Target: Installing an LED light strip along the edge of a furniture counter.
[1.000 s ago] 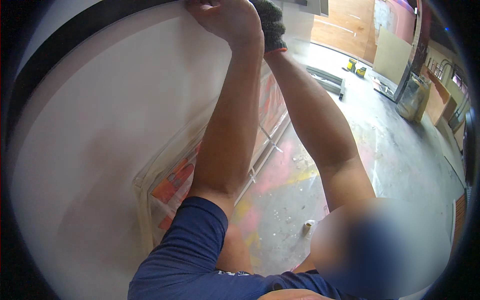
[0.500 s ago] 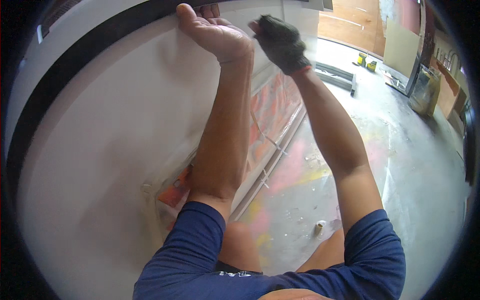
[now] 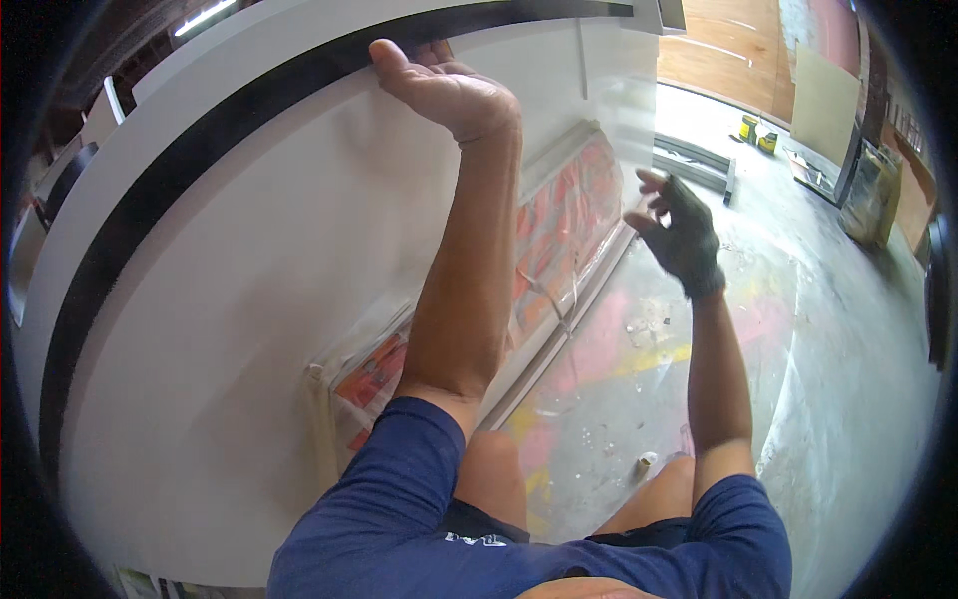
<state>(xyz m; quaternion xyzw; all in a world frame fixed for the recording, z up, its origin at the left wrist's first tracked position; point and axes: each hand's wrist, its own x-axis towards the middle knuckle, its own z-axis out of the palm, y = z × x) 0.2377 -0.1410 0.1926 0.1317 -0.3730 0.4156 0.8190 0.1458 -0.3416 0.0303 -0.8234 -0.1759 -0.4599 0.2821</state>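
A big white panel (image 3: pixel 249 290) with a black band (image 3: pixel 180 190) along its top stands upright in front of me. My bare left hand (image 3: pixel 444 88) reaches up, and its fingers hook over the panel's top edge at the black band. My right hand (image 3: pixel 681 235) wears a dark glove. It hangs in the air to the right of the panel, fingers spread, touching nothing.
A plastic-wrapped red and orange board (image 3: pixel 559 225) leans low against the panel. The concrete floor (image 3: pixel 828 329) has pink and yellow paint stains, and a small can (image 3: pixel 647 462) stands on it near my knee. Yellow tins (image 3: pixel 756 130) and wooden sheets (image 3: pixel 728 50) are at the far right.
My gloved right hand has come off the panel's top edge and dropped down to the right, opening in the air. My left hand stays on the edge.
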